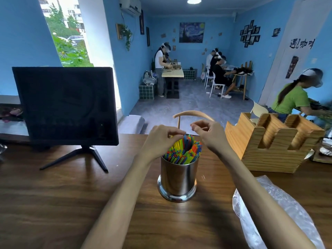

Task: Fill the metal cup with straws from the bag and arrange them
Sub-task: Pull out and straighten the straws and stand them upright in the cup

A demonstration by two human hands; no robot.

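Observation:
A shiny metal cup [177, 178] stands upright in the middle of the wooden table [53, 203]. It is packed with coloured straws [185, 151] in blue, yellow, green and orange; some at the back stick up higher. My left hand [161, 137] hovers at the left of the straw tops, its fingers curled, with thumb and forefinger pinching the tips of the taller straws. My right hand [210, 133] is just above and right of the straws, its fingers curled with nothing seen in them. A crumpled clear plastic bag [273, 212] lies on the table at the right.
A black monitor [66, 105] on a tripod stand sits at the left. A wooden slotted holder [274, 142] stands at the right. A wooden chair back [190, 114] rises behind the table's far edge. Several people work at tables farther back.

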